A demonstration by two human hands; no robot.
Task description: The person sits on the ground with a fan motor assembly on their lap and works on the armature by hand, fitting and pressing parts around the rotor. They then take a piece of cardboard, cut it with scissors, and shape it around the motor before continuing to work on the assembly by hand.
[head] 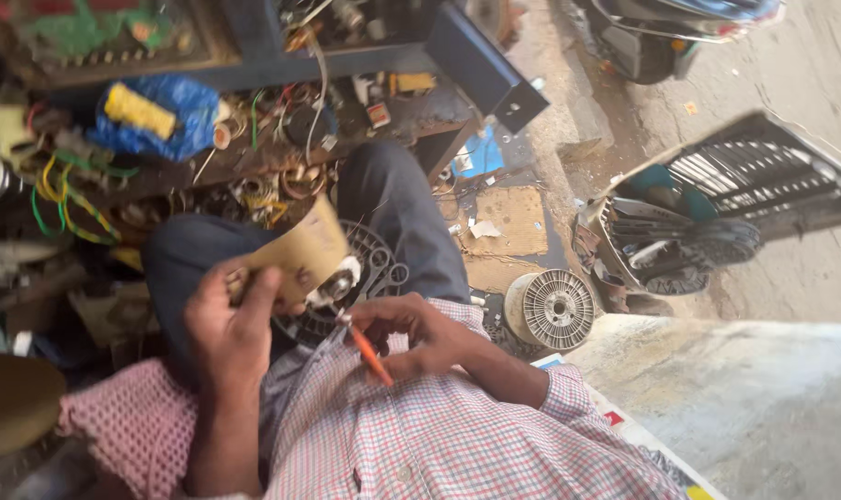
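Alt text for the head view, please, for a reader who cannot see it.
A seated person's left hand holds a tan cardboard piece against a round grey ribbed motor part on the lap, while the right hand holds an orange-handled tool to it. A cluttered workbench with coloured wires lies ahead.

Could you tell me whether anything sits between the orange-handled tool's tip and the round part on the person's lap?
Nothing visible does: the right hand points the orange-handled tool at the round part; the left hand holds a cardboard piece beside it.

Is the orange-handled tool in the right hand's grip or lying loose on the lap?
In grip: the right hand has its fingers closed around the orange-handled tool, its tip pointing up toward the motor part.
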